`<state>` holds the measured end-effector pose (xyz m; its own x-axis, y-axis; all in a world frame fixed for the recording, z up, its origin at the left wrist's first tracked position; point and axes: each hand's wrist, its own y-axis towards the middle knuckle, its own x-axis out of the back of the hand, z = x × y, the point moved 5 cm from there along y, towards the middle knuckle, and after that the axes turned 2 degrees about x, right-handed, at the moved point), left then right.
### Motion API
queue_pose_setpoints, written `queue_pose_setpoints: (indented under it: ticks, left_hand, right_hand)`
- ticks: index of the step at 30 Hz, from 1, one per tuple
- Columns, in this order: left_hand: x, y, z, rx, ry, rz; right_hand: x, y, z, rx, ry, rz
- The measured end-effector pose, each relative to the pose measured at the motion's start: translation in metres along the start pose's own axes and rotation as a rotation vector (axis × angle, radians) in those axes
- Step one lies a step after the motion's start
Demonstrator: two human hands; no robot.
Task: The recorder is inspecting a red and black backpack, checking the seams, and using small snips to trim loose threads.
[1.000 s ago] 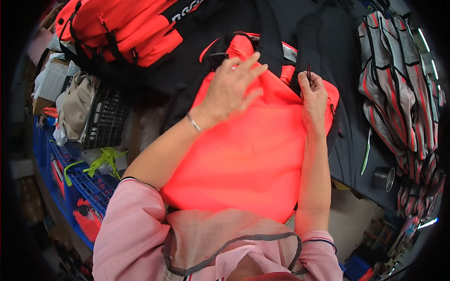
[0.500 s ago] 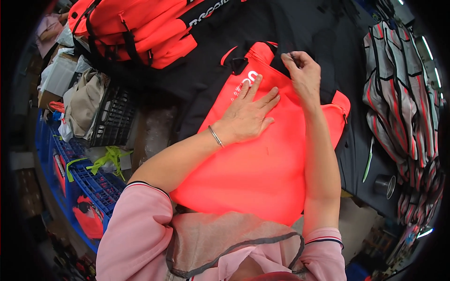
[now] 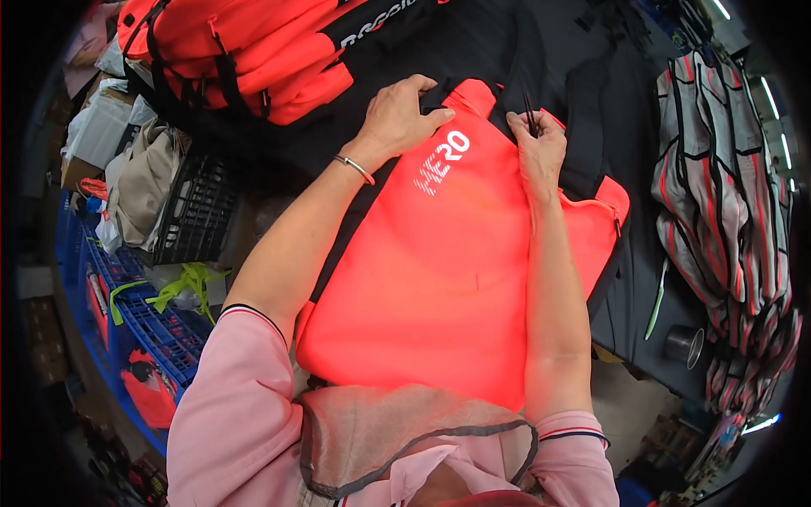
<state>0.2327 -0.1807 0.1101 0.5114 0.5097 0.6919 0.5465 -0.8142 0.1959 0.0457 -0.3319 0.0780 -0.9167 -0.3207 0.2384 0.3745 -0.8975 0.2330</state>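
A coral-red backpack (image 3: 422,279) with black straps and white printing lies flat before me, its narrow top pointing away. At its upper left corner my left hand (image 3: 395,117) is curled on the black edge, thumb against the red cloth; what lies under the fingers is partly hidden. My right hand (image 3: 541,152) rests by the upper right edge. It pinches a thin, dark, pointed tool (image 3: 530,111), which looks like tweezers, with the tip pointing up and away. A zipper pull (image 3: 617,226) hangs at the bag's right side corner.
More coral-red and black bags (image 3: 245,59) are piled at the far left. A black crate (image 3: 198,207) with cloth stands left, above a blue basket (image 3: 160,329). Grey, red-trimmed pieces (image 3: 718,177) hang right, near a metal cup (image 3: 683,346) and green-handled tool (image 3: 656,304).
My left hand has gone from lying flat on the red panel to the bag's upper left edge, uncovering the print. My right hand has come slightly nearer, and the dark tool shows more clearly.
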Motion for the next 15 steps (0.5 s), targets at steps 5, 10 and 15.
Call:
queue_pose_setpoints:
  ticks: [5, 10, 15]
  left_hand:
    - [-0.005, 0.008, 0.004, 0.114, -0.138, 0.137]
    - [-0.012, 0.01, 0.01, 0.252, -0.592, 0.376]
    - [-0.012, -0.007, -0.004, 0.332, -1.22, 0.481]
  right_hand:
    - [0.0, 0.002, -0.005, 0.017, 0.027, -0.012]
    - [-0.001, 0.001, 0.005, 0.003, -0.012, 0.031]
    - [0.0, -0.007, 0.029, 0.006, 0.089, 0.039]
